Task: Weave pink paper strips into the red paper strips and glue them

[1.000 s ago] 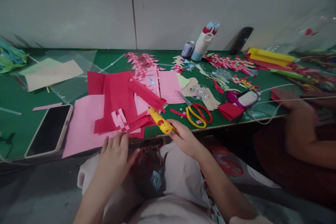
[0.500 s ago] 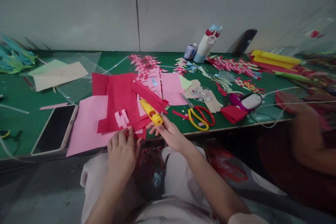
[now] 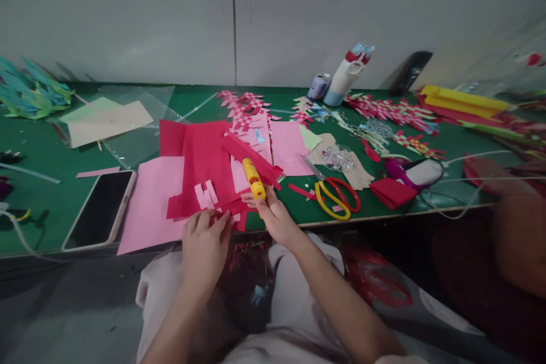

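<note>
My right hand holds a yellow tool upright between thumb and fingers, over the red paper; what kind of tool it is I cannot make out. At the table's front edge, my left hand has its fingers bent and pressed together at the lower edge of the red paper; whatever they hold is too small to name. Short pink strips lie on that paper, just above my left hand. A folded red strip lies slantwise behind the yellow tool. Pink paper extends to the left.
A phone lies at the left. Scissors with red and yellow handles rest right of my right hand. Farther back stand a can and a bottle. Woven paper pieces lie behind. Another person's arm is at the right.
The view has shifted, so the table's things appear farther right. The yellow tool is now held more upright. My left fingers have drawn closer together at the paper's edge.
</note>
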A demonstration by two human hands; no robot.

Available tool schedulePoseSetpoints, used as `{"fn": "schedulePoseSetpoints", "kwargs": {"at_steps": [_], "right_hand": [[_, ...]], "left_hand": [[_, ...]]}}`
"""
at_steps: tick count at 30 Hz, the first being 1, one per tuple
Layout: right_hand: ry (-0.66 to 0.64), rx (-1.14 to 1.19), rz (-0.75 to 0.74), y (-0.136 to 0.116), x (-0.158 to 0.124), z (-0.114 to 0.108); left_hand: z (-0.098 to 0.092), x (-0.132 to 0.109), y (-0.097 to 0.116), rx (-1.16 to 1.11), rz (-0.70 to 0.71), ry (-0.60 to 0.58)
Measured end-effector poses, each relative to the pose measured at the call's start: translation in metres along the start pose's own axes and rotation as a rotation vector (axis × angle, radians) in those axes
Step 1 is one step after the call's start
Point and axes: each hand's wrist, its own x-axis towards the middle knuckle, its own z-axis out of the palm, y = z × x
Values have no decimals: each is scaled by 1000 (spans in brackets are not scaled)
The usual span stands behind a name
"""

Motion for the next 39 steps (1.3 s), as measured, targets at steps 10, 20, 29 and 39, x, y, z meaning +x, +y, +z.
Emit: {"fn": "schedulePoseSetpoints", "kwargs": {"at_steps": [10, 20, 29, 39], "right_hand": [[86, 177, -73, -8, 2, -7], [101, 108, 42, -2, 11, -4], [106, -94, 40, -2, 11, -7], [112, -119, 31, -5, 11, -8]], "left_hand": [[6, 7, 2, -143, -110, 84], [20, 3, 1, -39, -49, 198], [-2, -24, 12, -214, 321, 155], [-6, -44, 10, -288, 347, 116]]}}
